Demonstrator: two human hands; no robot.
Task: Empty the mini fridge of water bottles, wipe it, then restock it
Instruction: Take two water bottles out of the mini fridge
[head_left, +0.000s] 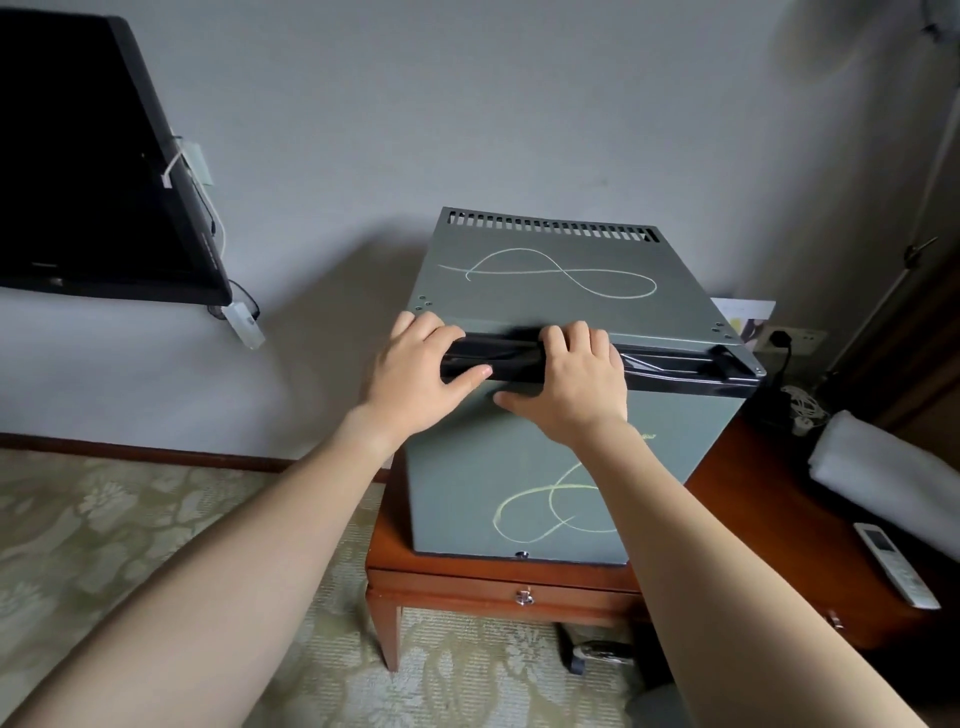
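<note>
A grey-green mini fridge (545, 270) with pale scribbles stands on a wooden side table (467, 582). Its door (467, 483) faces me and is closed, with a black handle strip (675, 366) along its top edge. My left hand (415, 374) grips the left end of that strip, fingers over the top and thumb on the front. My right hand (571, 379) grips the strip beside it, fingers curled over the top. No water bottles are in sight; the inside of the fridge is hidden.
A black TV (88, 166) hangs on the wall at the left. On the table to the right lie a folded white towel (883, 467) and a white remote (896, 571). A wall socket (784, 340) with a plugged cable sits behind the fridge. Patterned carpet (130, 545) covers the floor.
</note>
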